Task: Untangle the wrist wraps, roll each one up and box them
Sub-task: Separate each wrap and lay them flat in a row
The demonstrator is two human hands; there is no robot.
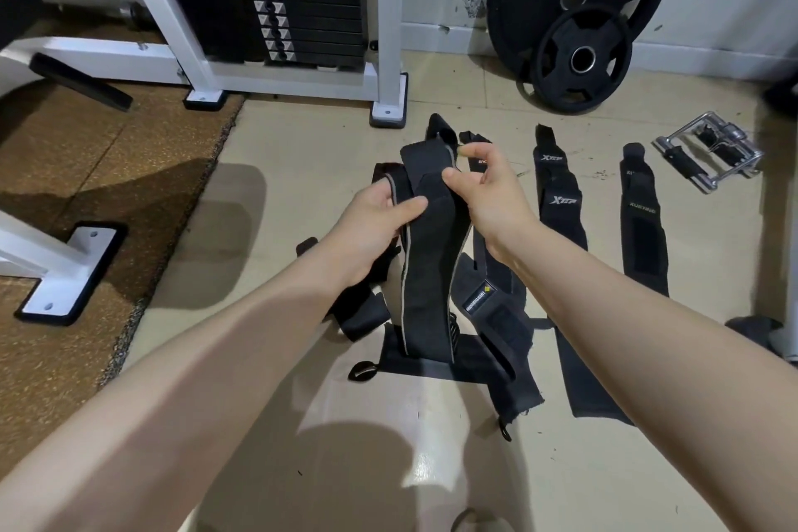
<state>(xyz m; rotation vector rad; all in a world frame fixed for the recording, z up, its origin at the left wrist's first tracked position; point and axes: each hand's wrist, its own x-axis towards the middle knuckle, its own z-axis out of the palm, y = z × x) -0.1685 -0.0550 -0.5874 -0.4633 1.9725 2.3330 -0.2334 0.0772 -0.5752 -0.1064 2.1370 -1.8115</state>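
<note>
Untangling in progress: left hand (pixel 367 225) gripping grey-edged wrap (pixel 425 272) above tangled pile (pixel 488 328); right hand (pixel 483 190) pinching its top fold. Two wraps (pixel 561 212) lying separated, flat, unrolled. No box visible.

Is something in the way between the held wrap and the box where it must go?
No box is visible, so that path cannot be judged. Both the left hand and right hand already have a grip on the wrap.

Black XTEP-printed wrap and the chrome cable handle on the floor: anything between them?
Head view: one more black wrist wrap lies flat between the XTEP wrap and the chrome handle.
</note>
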